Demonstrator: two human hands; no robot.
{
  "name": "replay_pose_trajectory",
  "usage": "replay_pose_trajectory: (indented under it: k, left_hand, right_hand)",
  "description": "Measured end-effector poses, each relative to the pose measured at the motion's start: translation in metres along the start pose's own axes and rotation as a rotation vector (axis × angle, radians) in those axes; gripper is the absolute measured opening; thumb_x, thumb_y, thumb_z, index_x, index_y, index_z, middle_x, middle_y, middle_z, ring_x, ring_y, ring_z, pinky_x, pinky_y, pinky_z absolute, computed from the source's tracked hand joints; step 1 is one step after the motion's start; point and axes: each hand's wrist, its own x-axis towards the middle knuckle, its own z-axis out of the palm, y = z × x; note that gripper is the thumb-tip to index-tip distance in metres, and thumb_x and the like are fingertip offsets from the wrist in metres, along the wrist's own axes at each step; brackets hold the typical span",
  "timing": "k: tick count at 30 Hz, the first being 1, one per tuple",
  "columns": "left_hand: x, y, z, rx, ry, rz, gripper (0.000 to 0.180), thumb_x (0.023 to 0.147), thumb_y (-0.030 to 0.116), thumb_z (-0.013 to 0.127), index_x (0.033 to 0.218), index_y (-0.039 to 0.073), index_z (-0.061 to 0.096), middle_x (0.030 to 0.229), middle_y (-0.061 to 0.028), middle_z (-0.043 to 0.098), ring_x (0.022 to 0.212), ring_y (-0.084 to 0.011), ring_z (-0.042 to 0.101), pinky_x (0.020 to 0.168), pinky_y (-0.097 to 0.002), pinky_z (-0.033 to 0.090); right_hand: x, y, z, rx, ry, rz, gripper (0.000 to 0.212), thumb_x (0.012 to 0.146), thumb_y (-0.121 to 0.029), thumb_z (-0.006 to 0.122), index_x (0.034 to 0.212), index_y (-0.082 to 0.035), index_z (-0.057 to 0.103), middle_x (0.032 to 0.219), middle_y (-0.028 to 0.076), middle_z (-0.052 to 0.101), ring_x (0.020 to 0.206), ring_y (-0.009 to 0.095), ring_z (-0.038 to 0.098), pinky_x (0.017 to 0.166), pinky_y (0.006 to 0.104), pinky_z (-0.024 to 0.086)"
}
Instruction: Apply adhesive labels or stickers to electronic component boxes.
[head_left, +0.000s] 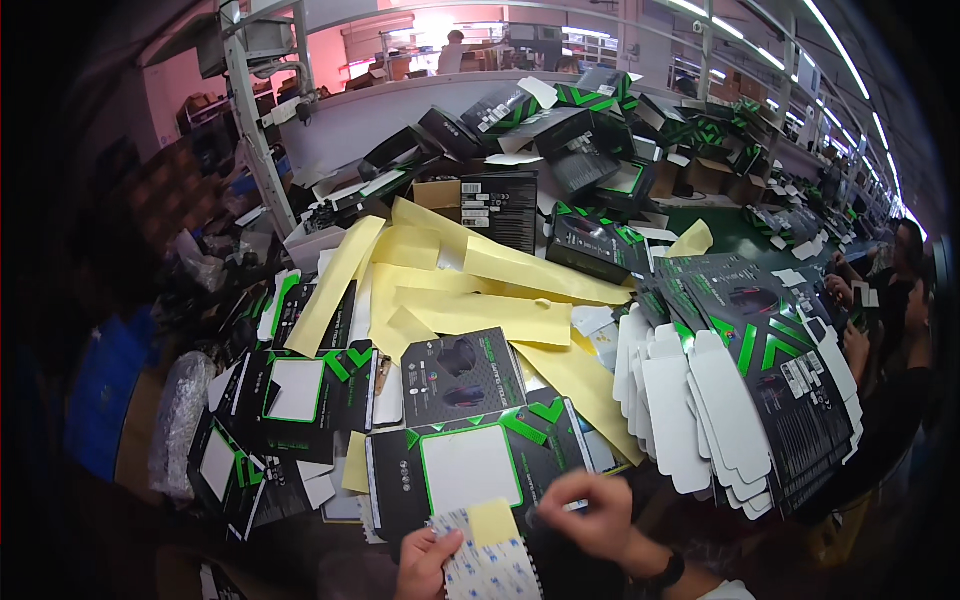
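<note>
My left hand (425,562) grips a white backing sheet (488,568) with blue print, thumb on top. A pale yellow piece (492,522) covers the sheet's upper part. To its right, my right hand (592,512) is raised with thumb and finger pinched together; whether something small sits between them cannot be made out. Just beyond both hands lies an unfolded black and green box blank (395,480). It has a green-edged white window (472,468) and a panel with printed computer mice (462,372).
Yellow paper strips (485,315) lie heaped beyond the blank. Stacked flat cartons (740,380) stand on the right, more blanks (345,405) on the left. Black boxes (580,150) pile up at the back. A metal post (258,130) rises at far left; people (905,260) are at the right.
</note>
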Motion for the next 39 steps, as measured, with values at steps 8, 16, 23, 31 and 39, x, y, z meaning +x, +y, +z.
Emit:
replay_pose_trajectory:
  k: [8, 16, 23, 31, 39]
  left_hand:
    - [0.028, 0.002, 0.015, 0.500, 0.226, 0.358, 0.021, 0.092, 0.009, 0.060, 0.100, -0.010, 0.065, 0.089, -0.0099, 0.069, 0.074, -0.0091, 0.061, 0.066, -0.0235, 0.049]
    - [0.020, 0.014, 0.023, 0.630, 0.227, 0.361, 0.026, 0.093, 0.017, 0.061, 0.096, -0.008, 0.064, 0.078, -0.0039, 0.064, 0.073, -0.0084, 0.051, 0.066, -0.0259, 0.044]
    - [0.026, -0.001, 0.007, 0.457, 0.217, 0.400, 0.021, 0.092, 0.009, 0.061, 0.101, -0.009, 0.065, 0.089, -0.0092, 0.069, 0.075, -0.0088, 0.061, 0.067, -0.0233, 0.049]
    - [-0.006, 0.010, 0.027, 0.330, 0.081, 0.305, 0.019, 0.092, 0.010, 0.062, 0.100, -0.007, 0.067, 0.089, -0.0066, 0.069, 0.076, -0.0077, 0.061, 0.066, -0.0226, 0.049]
    - [-0.043, -0.022, 0.006, -0.145, -0.002, -0.026, 0.023, 0.093, 0.013, 0.058, 0.104, -0.006, 0.063, 0.091, -0.0122, 0.069, 0.077, -0.0176, 0.068, 0.069, -0.0282, 0.054]
  right_hand:
    - [0.095, 0.100, -0.006, -0.298, 0.323, 0.293, 0.022, 0.071, -0.010, 0.078, 0.073, -0.001, 0.057, 0.063, 0.003, 0.060, 0.056, 0.008, 0.055, 0.053, 0.0230, 0.045]
    - [0.103, 0.101, -0.005, -0.338, 0.311, 0.390, 0.026, 0.068, -0.014, 0.079, 0.075, 0.000, 0.058, 0.067, 0.008, 0.063, 0.060, 0.017, 0.061, 0.057, 0.0295, 0.048]
    - [0.085, 0.085, -0.012, -0.860, 0.470, -0.009, 0.024, 0.073, -0.009, 0.073, 0.072, -0.003, 0.049, 0.061, 0.011, 0.053, 0.056, 0.031, 0.055, 0.056, 0.0398, 0.045]
    - [-0.006, -0.025, 0.043, -0.269, -0.328, 0.122, 0.021, 0.079, -0.012, 0.077, 0.086, 0.000, 0.061, 0.072, 0.009, 0.065, 0.062, 0.013, 0.065, 0.057, 0.0240, 0.052]
    - [-0.034, -0.047, 0.036, 0.006, -0.513, 0.077, 0.016, 0.081, -0.001, 0.070, 0.095, 0.001, 0.064, 0.087, 0.013, 0.066, 0.076, 0.020, 0.067, 0.069, 0.0284, 0.054]
